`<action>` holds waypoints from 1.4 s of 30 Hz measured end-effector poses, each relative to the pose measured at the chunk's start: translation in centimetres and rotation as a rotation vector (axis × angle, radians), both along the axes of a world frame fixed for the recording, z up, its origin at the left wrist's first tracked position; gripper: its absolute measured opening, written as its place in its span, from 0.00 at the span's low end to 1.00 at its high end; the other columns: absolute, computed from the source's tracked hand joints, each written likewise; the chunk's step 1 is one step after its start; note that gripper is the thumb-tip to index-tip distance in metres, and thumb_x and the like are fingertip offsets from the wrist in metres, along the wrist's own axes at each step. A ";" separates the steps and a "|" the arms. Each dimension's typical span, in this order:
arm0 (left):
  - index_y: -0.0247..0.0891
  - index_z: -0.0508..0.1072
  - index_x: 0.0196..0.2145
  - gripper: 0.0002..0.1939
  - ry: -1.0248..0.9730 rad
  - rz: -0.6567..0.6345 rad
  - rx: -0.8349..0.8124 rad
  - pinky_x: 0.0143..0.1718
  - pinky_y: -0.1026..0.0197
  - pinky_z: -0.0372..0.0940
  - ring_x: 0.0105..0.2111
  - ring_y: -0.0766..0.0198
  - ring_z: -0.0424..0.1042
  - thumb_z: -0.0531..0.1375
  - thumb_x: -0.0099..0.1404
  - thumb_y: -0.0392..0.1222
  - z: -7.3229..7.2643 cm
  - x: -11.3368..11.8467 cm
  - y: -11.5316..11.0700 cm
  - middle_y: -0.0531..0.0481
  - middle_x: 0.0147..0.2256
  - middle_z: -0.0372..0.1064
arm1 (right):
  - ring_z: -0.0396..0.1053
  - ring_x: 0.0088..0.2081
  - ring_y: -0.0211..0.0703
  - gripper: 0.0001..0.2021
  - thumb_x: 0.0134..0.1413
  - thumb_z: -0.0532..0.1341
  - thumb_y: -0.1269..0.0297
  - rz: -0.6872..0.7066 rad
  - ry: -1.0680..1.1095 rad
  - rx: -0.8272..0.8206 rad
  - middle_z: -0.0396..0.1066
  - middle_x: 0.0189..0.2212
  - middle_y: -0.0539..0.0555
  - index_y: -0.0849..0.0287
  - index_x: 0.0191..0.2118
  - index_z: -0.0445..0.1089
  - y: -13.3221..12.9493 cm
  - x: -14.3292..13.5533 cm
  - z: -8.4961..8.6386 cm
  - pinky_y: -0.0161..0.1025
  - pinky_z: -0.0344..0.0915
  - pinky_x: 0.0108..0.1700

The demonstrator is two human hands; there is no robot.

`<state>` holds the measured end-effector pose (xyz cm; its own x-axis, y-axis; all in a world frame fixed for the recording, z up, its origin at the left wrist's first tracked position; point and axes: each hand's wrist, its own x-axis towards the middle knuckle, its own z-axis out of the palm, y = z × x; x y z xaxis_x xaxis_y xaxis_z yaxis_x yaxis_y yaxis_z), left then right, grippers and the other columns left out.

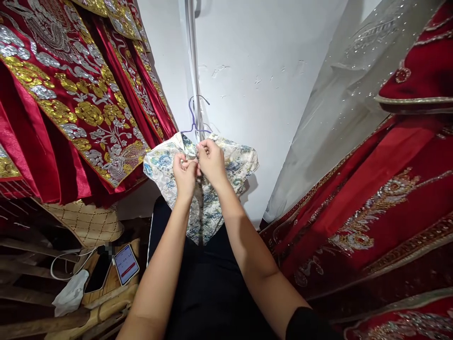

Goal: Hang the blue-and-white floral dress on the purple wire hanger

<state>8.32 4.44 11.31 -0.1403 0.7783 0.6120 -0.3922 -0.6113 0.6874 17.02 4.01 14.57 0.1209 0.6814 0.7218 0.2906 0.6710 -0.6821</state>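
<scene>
A short-sleeved floral blouse (208, 212), white with blue, green and yellow print, hangs on a thin purple hanger (193, 115) in front of me. Both hands are at the upper part of its front opening, just under the collar. My left hand (185, 178) is closed, its thumb and fingers pinching the fabric edge. Close against it, slightly higher, my right hand (213, 163) also pinches the edge near the neckline. The fingertips meet there and hide whatever small fastening may be between them.
Red garments with gold and silver embroidery (95, 108) hang at left. A sheer white sparkling dress (318, 104) and a red beaded gown (389, 198) hang at right. At lower left, a lit phone (126, 264), a dark phone (99, 271) and a white tissue (71, 293) lie on a wooden seat.
</scene>
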 end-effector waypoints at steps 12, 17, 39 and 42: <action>0.41 0.65 0.42 0.07 0.095 0.178 -0.017 0.23 0.67 0.57 0.21 0.69 0.62 0.56 0.69 0.44 -0.2 0.9 -4.0 0.54 0.25 0.67 | 0.63 0.33 0.36 0.16 0.65 0.55 0.48 0.234 0.009 0.101 0.62 0.29 0.49 0.57 0.37 0.63 -2.0 2.3 3.0 0.37 0.61 0.36; 0.39 0.68 0.36 0.13 0.282 0.262 0.045 0.23 0.66 0.54 0.22 0.69 0.60 0.59 0.69 0.52 2.0 -0.7 -2.9 0.53 0.26 0.66 | 0.65 0.31 0.36 0.13 0.63 0.59 0.53 0.237 0.051 0.056 0.65 0.27 0.48 0.57 0.34 0.65 -2.5 2.2 1.4 0.37 0.62 0.34; 0.37 0.68 0.26 0.16 0.585 0.122 0.037 0.26 0.64 0.56 0.23 0.67 0.62 0.60 0.66 0.49 0.3 -1.0 -1.9 0.53 0.23 0.65 | 0.61 0.27 0.35 0.15 0.61 0.59 0.48 0.276 0.354 0.083 0.61 0.25 0.47 0.55 0.34 0.64 -1.7 1.7 2.6 0.35 0.60 0.28; 0.37 0.67 0.23 0.17 0.720 0.045 -0.079 0.27 0.64 0.58 0.22 0.66 0.64 0.59 0.66 0.50 -2.5 -1.9 -1.6 0.52 0.21 0.66 | 0.62 0.28 0.35 0.14 0.63 0.58 0.49 0.242 0.409 0.147 0.59 0.26 0.47 0.54 0.35 0.64 -1.3 3.0 4.1 0.34 0.59 0.28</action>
<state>6.45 2.87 8.77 0.2430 0.8271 0.5068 0.1986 -0.5538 0.8086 19.97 2.74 18.63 0.2651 0.6194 0.7389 -0.1571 0.7839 -0.6007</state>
